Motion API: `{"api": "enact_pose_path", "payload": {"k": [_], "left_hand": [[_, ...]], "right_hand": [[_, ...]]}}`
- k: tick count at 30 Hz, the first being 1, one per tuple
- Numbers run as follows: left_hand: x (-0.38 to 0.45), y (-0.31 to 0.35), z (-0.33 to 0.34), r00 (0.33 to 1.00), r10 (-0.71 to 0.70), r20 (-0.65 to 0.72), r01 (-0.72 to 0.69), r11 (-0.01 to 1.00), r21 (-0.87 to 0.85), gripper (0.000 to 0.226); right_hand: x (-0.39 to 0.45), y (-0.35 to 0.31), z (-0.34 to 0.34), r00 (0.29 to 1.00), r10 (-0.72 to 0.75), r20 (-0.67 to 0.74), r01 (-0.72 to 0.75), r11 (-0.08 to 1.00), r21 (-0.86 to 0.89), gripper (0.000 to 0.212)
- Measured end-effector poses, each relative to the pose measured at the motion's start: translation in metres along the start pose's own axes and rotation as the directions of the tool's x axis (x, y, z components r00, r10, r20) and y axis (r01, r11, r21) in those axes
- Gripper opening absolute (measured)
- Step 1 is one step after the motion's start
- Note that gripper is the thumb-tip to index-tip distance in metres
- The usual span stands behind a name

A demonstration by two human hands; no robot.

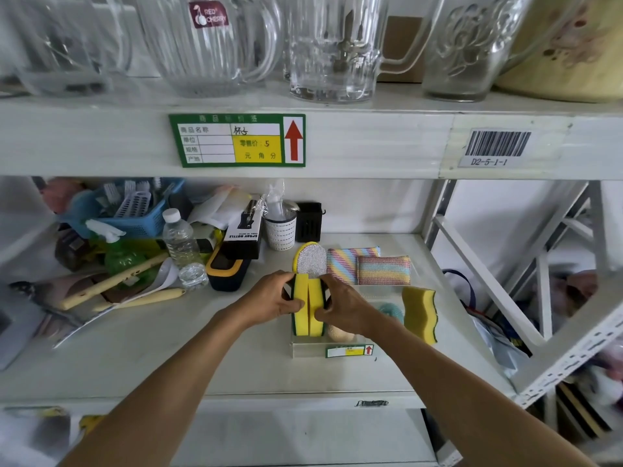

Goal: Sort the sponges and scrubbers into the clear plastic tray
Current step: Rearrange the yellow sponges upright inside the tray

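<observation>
Both hands meet over the left end of the clear plastic tray (305,348), which sits on the white shelf (168,348) near its front edge. The left hand (273,299) and the right hand (340,303) are each closed on the outer face of a pair of yellow sponges (308,306) standing on edge side by side, their green scouring backs facing outward and their lower ends already inside the tray. To do this step well, the person would likely press the pair together evenly and slide it flush against the tray's left wall, keeping both upright so the remaining room stays free. A teal scrubber (391,311) and a pale one lie in the tray just right of the pair, partly hidden by the right wrist, so the sponges should not tip onto them. Still outside the tray are a wavy yellow sponge (419,313) at its right, two rainbow-striped sponges (369,267) behind, and a silver-faced scrubber (312,261).
</observation>
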State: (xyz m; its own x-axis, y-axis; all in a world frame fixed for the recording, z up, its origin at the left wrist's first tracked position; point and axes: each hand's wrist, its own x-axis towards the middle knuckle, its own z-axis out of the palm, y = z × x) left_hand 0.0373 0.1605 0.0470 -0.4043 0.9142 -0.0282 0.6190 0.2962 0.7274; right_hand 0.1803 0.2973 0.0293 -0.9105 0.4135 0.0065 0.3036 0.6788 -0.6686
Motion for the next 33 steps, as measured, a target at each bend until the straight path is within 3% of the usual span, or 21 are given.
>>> {"api": "enact_pose_path", "payload": {"k": [10,18,29,33], "left_hand": [[-0.006,-0.009,0.011,0.998,-0.046,0.035,0.044,0.998,0.041,0.042],[-0.003,-0.017,0.019,0.995,-0.085,0.047,0.077,0.985,0.157,0.059],[-0.004,-0.022,0.022,0.993,-0.078,0.086,0.069,0.993,0.097,0.049],[-0.006,-0.021,0.019,0.987,-0.116,0.114,0.104,0.989,0.105,0.065]], "right_hand": [[-0.001,0.007,0.011,0.997,0.055,0.060,-0.056,0.998,0.014,0.059],[-0.005,0.009,0.016,0.998,0.035,0.057,-0.035,0.999,-0.001,0.064],[-0.005,0.006,0.015,0.994,0.059,0.090,-0.057,0.998,-0.031,0.062],[-0.006,0.001,0.010,0.988,0.098,0.119,-0.093,0.994,-0.051,0.070]]}}
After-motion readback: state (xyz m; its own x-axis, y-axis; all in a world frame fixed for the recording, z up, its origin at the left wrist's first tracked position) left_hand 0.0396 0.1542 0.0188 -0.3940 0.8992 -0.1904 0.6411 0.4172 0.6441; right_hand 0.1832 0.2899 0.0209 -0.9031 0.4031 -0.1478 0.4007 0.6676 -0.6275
